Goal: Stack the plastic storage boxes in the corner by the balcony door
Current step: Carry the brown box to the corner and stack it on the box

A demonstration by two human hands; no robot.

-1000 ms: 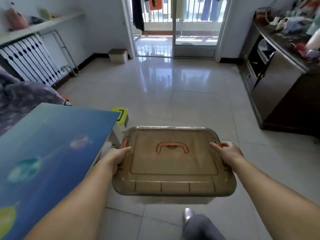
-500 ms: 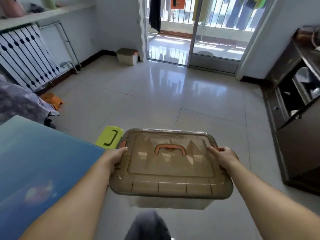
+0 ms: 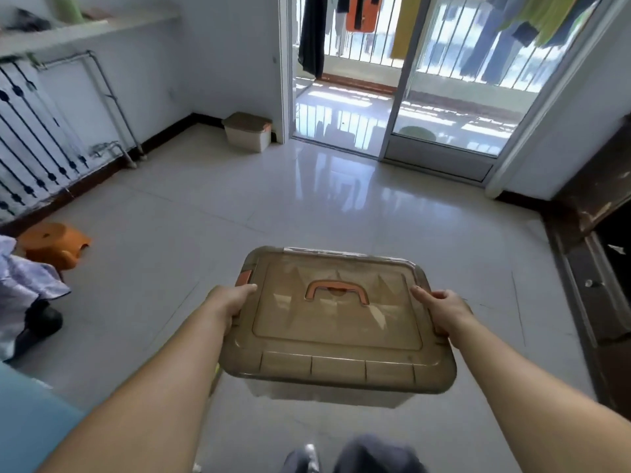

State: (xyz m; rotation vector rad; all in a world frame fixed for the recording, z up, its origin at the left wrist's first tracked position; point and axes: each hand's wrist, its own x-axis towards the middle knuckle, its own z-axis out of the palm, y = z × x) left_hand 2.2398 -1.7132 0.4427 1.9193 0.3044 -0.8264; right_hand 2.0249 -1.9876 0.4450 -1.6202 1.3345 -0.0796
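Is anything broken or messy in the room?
Nothing looks broken or spilled. The carried box has its lid on, level between the left hand and right hand. Only the orange stool sits partly under draped cloth.

An orange stool (image 3: 56, 244) sits on the tiled floor (image 3: 239, 213) near the left wall, just below the black-and-white radiator cover (image 3: 27, 138). A metal rack (image 3: 112, 107) stands beyond the stool along the same wall, under a white shelf (image 3: 88, 27). Far right of the stool runs a dark cabinet (image 3: 594, 268). Laundry (image 3: 362, 11) hangs out on the balcony.
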